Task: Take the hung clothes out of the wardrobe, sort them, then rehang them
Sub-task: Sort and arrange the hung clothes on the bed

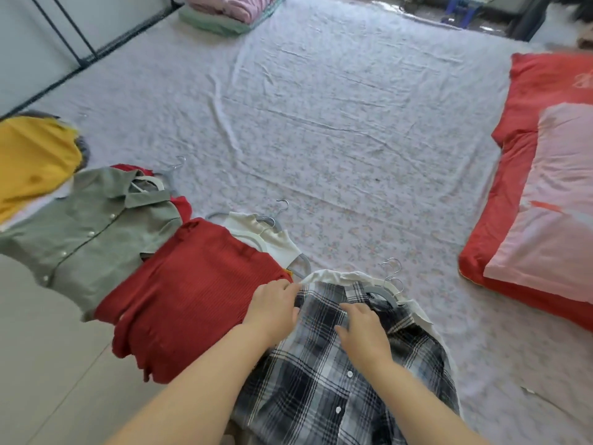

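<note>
Black-and-white plaid shirt (321, 380) lies at the near edge of the bed (321, 123), its hem cut off by the frame and its sides hidden under both forearms; a white garment (333, 277) beneath shows only as a rim. The left hand (272, 308) pinches the shirt's left shoulder, while the right hand (362, 329) rests spread on it, just near of the grey hanger (382, 295)

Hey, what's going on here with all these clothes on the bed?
A person is sorting clothes laid out on a bed. Both hands are on a plaid shirt: the left hand pinches its shoulder edge, and the right hand lies flat near the collar, beside its grey hanger. To the left lie a red knit top, a green shirt and a yellow garment.
</note>
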A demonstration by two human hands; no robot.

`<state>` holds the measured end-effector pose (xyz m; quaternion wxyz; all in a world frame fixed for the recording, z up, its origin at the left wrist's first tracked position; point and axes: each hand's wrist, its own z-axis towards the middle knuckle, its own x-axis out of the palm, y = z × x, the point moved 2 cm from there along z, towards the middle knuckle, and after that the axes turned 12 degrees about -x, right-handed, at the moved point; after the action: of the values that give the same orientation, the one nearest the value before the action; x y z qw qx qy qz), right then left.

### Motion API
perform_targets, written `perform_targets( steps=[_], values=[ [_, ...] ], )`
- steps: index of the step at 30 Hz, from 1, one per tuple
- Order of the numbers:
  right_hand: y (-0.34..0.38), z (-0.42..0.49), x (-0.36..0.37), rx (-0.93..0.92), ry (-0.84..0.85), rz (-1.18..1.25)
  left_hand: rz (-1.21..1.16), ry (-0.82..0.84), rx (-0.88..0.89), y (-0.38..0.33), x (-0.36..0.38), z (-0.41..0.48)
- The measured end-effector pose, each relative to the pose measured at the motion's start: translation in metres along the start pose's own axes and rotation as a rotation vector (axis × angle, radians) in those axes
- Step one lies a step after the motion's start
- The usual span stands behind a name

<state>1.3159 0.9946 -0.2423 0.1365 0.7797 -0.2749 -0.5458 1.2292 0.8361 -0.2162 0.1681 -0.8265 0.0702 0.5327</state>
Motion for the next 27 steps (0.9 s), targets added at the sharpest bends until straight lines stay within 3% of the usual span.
perform_targets(
  steps=[9,20,27],
  values=[
    [0.160,0.017,0.049,-0.260,0.059,-0.143,-0.014,-0.094,-0.219,0.173,-0.043,-0.070],
    [0.405,0.054,0.172,-0.414,0.122,-0.303,-0.095,-0.100,-0.412,0.440,-0.086,-0.140],
    [0.529,0.098,0.227,-0.542,0.186,-0.361,-0.130,-0.141,-0.540,0.570,-0.118,-0.163]
  ],
)
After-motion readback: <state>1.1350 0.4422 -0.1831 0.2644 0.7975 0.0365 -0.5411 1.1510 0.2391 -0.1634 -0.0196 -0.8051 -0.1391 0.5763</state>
